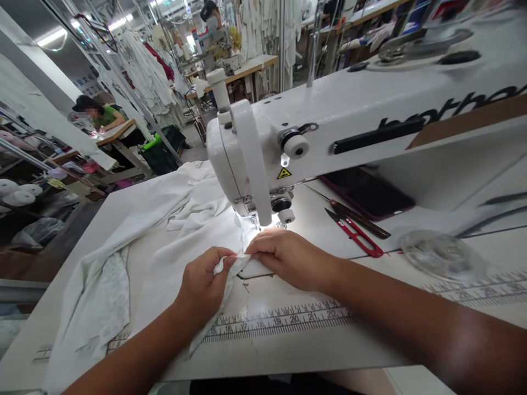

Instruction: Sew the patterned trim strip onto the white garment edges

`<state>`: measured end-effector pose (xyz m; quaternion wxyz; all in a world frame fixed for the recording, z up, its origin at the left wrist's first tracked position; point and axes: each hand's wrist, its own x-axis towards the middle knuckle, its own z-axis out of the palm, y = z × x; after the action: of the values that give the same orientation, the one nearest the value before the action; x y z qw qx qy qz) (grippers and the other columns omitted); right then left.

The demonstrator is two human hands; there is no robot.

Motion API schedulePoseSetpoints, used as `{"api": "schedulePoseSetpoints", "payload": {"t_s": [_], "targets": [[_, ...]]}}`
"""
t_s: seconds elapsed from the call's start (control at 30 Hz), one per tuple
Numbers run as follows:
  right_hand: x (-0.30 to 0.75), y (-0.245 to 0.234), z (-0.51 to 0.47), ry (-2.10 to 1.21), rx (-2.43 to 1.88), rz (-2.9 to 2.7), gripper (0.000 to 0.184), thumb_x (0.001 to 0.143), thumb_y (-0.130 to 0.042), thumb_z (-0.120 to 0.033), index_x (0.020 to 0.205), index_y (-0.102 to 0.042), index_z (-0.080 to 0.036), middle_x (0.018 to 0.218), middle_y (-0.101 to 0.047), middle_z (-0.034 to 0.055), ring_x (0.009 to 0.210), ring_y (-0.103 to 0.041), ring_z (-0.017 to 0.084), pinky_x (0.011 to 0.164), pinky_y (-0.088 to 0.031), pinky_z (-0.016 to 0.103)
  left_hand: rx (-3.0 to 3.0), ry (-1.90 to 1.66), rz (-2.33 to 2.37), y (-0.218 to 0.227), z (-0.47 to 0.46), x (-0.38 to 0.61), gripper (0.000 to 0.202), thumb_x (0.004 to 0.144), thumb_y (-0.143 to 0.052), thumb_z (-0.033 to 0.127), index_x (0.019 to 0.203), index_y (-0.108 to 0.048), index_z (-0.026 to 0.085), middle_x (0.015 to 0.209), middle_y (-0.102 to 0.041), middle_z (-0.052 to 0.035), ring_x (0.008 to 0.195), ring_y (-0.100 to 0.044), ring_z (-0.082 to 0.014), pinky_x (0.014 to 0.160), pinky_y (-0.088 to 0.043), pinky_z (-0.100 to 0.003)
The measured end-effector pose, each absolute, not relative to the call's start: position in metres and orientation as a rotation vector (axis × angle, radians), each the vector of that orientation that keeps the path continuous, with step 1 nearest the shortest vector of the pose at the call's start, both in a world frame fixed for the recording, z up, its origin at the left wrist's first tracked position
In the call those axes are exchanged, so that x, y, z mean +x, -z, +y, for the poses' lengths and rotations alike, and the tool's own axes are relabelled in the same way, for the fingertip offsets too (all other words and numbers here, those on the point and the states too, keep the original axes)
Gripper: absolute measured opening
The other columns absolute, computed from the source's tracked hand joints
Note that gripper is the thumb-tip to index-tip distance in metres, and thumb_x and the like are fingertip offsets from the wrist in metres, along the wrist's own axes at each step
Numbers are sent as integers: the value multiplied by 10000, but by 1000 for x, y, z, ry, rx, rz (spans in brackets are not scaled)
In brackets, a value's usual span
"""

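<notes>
1. The left hand [208,280] is closed in a pinch, thumb against curled fingers, with a folded edge of white fabric [173,258] between them.
2. The right hand [286,258] is also nearly closed, its thumb and fingertips gripping the same edge just beside the left hand. Its lower fingers are partly hidden, so how tightly they curl cannot be told.
3. The white fabric lies on the surface [288,356], spreading in loose folds to the left of the sewing machine [255,142] and running up to the lit area beneath its head. A leaf-like pattern shows on the part at the lower left, and a narrow strip hangs down from the left hand.
4. Both hands are in front of the machine's needle area, the right one nearer to it. The needle itself is too small to make out.
5. A printed ruler strip [280,321] crosses the surface below the hands, partly covered by the right forearm.
6. Beyond the right forearm lie red thread snips [358,236], a brown-handled tool [360,218] just beside them, a dark phone [370,189] under the machine's arm, and a clear round object [442,255] near the snips.
7. In the background at left, a person in green [107,116] leans over another workstation.
</notes>
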<state>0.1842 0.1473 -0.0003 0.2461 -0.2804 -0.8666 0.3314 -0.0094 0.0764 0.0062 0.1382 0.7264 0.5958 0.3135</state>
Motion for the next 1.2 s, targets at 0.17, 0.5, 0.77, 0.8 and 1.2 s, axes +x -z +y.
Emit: {"api": "schedulePoseSetpoints", "payload": {"t_s": [0.17, 0.5, 0.77, 0.8, 1.2], "targets": [[185, 1, 146, -925, -793, -2318, 144, 864, -567, -119, 871, -697, -180, 830, -673, 15, 845, -581, 167, 755, -451, 295, 2117, -882, 1719, -5, 79, -11, 203, 938, -482, 290, 869, -648, 197, 743, -695, 6, 654, -635, -134, 598, -499, -231], [185, 3, 146, -953, -834, -2277, 266, 825, -489, -23, 883, -691, -186, 855, -677, 11, 829, -596, 155, 771, -466, 299, 2167, -938, 1703, -5, 73, -8, 204, 917, -531, 276, 772, -645, 188, 650, -665, 22, 574, -609, -111, 544, -485, -206], [196, -3, 106, -545, -691, -2427, 136, 840, -589, -61, 806, -666, -168, 906, -626, 55, 878, -538, 205, 683, -460, 309, 2670, -902, 1288, -5, 54, 0, 91, 879, -571, 129, 812, -619, 167, 763, -673, -22, 692, -613, -132, 621, -513, -253], [199, -3, 97, -512, -685, -2453, 152, 854, -560, -55, 802, -647, -167, 874, -622, 48, 841, -537, 199, 661, -459, 305, 2698, -857, 1249, -4, 50, 2, 108, 876, -551, 94, 823, -616, 162, 768, -669, -26, 694, -608, -134, 630, -516, -260], [216, 17, 50, -235, -738, -2409, 214, 837, -437, -44, 888, -578, -196, 1014, -669, 44, 899, -584, 202, 774, -480, 330, 2787, -741, 1026, 5, 42, 12, 138, 877, -525, 54, 784, -592, 131, 725, -645, -39, 679, -599, -149, 638, -537, -297]]}}
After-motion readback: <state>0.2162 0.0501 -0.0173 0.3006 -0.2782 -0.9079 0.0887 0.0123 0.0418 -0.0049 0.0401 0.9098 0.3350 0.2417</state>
